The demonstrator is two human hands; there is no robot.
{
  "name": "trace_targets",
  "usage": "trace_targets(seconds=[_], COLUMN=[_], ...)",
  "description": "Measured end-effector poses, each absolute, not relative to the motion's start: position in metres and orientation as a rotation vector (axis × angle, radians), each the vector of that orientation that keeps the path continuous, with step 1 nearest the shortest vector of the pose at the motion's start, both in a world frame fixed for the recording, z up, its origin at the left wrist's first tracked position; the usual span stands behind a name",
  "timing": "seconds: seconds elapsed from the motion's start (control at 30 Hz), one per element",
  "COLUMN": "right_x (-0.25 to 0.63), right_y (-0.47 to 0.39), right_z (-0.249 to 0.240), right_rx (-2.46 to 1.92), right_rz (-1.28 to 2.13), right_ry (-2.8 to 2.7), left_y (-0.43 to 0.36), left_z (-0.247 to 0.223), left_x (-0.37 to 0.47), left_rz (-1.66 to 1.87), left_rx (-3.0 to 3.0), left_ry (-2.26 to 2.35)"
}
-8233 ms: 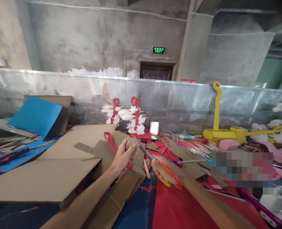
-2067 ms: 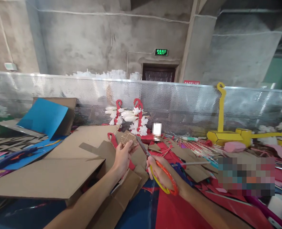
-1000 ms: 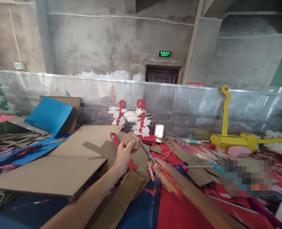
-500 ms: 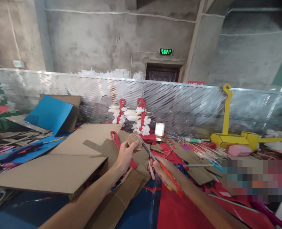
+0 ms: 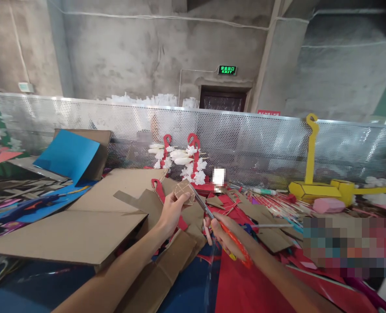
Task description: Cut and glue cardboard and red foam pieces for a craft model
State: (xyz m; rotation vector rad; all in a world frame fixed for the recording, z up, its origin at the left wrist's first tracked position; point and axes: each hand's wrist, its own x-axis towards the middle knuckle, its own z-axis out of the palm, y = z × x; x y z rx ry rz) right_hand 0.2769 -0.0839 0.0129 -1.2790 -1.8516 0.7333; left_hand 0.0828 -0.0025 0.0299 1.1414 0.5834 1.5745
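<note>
1 scissors [image 5: 212,217] blade (tip hidden)

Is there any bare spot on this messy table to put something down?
Barest: the big flat cardboard sheet left of the left hand, and the red sheet under the right hand. Crowded: sticks and scraps right of the scissors.

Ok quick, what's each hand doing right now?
Left hand: closed, pinching a small cardboard piece.
Right hand: closed around orange-handled scissors, blades at the cardboard's edge.
</note>
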Motion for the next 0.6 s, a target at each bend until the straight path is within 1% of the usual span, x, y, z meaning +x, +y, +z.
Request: trace_targets(seconds=[0.43,0.6], right_x=[0.272,0.267], right_y=[-0.081,-0.079], right_z=[0.026,0.020], right_rx=[-1.231,-1.234], right_rz=[0.676,0.677], right_ry=[-1.926,-1.896], left_y=[0.000,0.002], left_z=[0.027,0.025], left_x=[0.084,0.080], left_rz=[1.582,1.572], left_rx=[1.143,1.181], left_ry=[0.595,0.609])
